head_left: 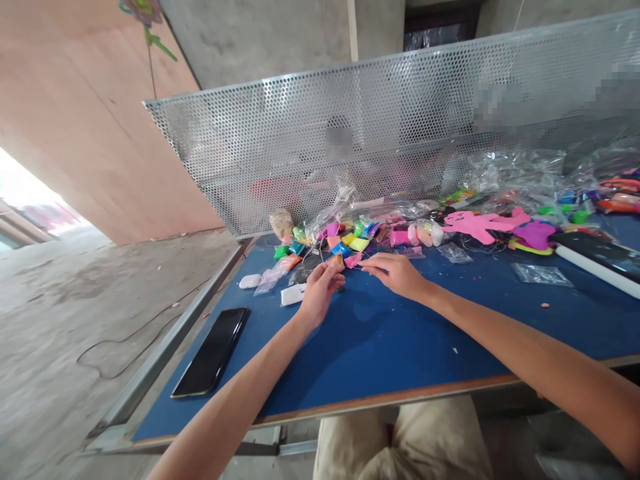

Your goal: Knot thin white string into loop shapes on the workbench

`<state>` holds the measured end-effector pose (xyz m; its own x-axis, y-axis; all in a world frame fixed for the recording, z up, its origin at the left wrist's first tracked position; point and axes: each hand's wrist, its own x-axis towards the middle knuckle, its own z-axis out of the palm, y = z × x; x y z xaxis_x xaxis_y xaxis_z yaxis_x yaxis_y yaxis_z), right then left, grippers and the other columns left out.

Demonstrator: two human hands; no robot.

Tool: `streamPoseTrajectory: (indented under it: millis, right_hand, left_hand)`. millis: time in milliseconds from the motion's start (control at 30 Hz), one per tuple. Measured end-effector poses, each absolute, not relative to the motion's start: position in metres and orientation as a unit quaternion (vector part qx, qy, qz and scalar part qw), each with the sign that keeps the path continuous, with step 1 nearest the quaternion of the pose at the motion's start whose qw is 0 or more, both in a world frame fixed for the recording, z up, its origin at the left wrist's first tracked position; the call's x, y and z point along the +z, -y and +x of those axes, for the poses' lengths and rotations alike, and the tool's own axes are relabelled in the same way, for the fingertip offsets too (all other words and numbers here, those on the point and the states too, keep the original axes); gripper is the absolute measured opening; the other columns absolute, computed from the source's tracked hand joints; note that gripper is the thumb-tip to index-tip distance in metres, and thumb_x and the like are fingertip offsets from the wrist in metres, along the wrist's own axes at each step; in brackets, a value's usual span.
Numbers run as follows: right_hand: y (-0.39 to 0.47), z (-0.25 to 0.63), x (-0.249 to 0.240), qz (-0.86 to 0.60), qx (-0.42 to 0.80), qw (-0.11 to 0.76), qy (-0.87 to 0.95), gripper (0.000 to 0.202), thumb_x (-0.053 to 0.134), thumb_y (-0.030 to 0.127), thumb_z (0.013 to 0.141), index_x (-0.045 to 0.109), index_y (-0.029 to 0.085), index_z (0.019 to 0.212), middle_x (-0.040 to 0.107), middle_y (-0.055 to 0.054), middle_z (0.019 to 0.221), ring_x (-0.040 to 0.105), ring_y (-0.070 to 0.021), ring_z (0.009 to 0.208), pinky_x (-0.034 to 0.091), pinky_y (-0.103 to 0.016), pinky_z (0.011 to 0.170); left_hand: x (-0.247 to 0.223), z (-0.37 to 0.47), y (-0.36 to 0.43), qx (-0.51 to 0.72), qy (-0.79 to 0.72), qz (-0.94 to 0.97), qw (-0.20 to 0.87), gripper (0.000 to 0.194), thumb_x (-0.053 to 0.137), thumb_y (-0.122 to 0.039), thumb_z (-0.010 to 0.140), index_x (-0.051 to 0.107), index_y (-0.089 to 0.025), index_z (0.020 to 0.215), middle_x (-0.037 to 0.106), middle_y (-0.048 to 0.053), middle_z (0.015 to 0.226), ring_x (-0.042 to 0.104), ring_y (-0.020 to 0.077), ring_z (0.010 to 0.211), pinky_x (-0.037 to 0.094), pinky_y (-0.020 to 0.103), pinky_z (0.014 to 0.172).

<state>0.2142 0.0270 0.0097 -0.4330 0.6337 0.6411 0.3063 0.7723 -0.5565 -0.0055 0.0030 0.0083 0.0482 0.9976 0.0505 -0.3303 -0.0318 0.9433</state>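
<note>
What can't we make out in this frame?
Head: small piece at the fingertips of the left hand, too small to identify.
Head: whether the right hand pinches anything; too small to tell.
Head: right end of the white item, behind the left hand.
Head: rest of the black-and-white object, cut by the right edge.
Head: red shape behind the perforated panel, blurred through its mesh.

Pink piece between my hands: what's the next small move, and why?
Perhaps ease the right hand slightly left to steady the small pink piece: that hand's fingertips sit just beside it, and the left hand is close on its other side.
</note>
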Motion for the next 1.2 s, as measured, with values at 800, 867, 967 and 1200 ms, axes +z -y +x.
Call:
streamPoseTrajectory:
  millis: [800,867,967,1200]
  right_hand:
    - [-0.036,0.222,0.01,-0.235,0.068,0.402,0.883,0.026,0.047,0.029,0.103,0.064,0.024,0.121,0.07,-0.008,0.106,0.066,-0.0216,0.097,0.052,-0.035,0.087]
    - [-0.034,0.222,0.011,-0.231,0.087,0.377,0.893,0.025,0.046,0.029,0.103,0.068,0.022,0.114,0.072,-0.008,0.102,0.067,-0.0212,0.095,0.052,-0.034,0.086]
    - [-0.028,0.219,0.012,-0.245,0.12,0.354,0.895,0.027,0.047,0.03,0.103,0.069,0.02,0.112,0.074,-0.008,0.102,0.068,-0.0211,0.094,0.052,-0.033,0.085]
    - [-0.019,0.208,0.011,-0.308,0.287,0.318,0.85,0.028,0.051,0.039,0.1,0.071,0.02,0.106,0.072,-0.001,0.073,0.063,-0.0129,0.058,0.047,-0.024,0.057]
  left_hand:
    - [0.013,-0.007,0.006,0.489,-0.433,0.495,0.573,0.042,0.073,-0.047,0.083,0.073,-0.01,0.104,0.077,0.014,0.093,0.075,0.0181,0.079,0.06,0.025,0.074]
    - [0.011,-0.007,0.007,0.471,-0.435,0.509,0.574,0.044,0.072,-0.049,0.084,0.072,-0.01,0.104,0.077,0.014,0.089,0.075,0.0192,0.078,0.06,0.026,0.073]
    - [0.01,-0.007,0.006,0.483,-0.42,0.525,0.561,0.044,0.071,-0.049,0.084,0.071,-0.01,0.106,0.077,0.014,0.094,0.075,0.02,0.083,0.06,0.029,0.081]
    - [0.012,-0.008,0.001,0.535,-0.375,0.532,0.539,0.04,0.077,-0.04,0.081,0.07,-0.011,0.109,0.076,0.014,0.103,0.074,0.0194,0.09,0.056,0.033,0.091]
